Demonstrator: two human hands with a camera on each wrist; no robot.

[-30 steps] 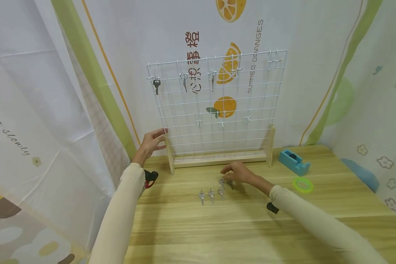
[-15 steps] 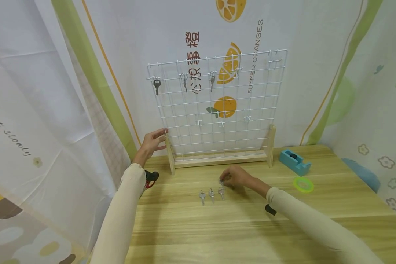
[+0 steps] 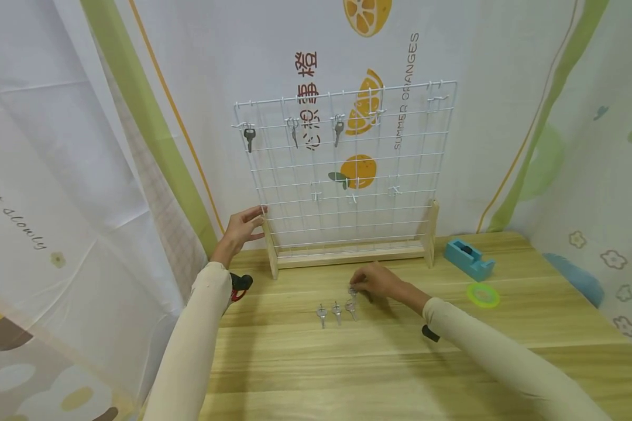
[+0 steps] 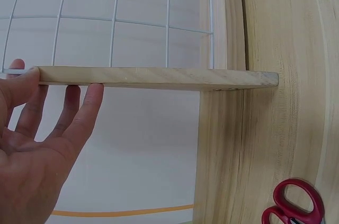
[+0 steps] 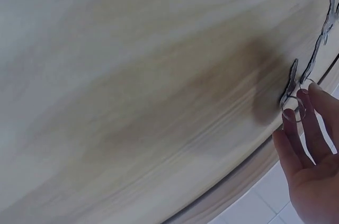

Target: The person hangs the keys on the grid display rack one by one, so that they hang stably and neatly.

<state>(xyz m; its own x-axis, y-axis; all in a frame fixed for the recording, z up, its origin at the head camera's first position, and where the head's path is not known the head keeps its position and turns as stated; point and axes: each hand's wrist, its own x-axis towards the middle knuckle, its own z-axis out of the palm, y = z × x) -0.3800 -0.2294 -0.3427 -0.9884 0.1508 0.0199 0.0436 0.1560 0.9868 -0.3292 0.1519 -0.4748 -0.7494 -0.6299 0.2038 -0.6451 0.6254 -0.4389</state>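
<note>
Keys (image 3: 337, 312) are laid on the surface (image 3: 316, 374) in front of the rack (image 3: 353, 258), and three more are hung on its hooks (image 3: 353, 199). One key (image 3: 353, 291) is pinched by the fingers of the right hand (image 3: 376, 280). The rack's side post (image 4: 159, 75) is held between the thumb and fingers of the left hand (image 3: 242, 227).

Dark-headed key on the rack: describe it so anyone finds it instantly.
Find the white wire rack on the table. Just below its top-left corner in the head view hangs the key. It is the leftmost and darkest-headed of the three hanging keys.
</note>
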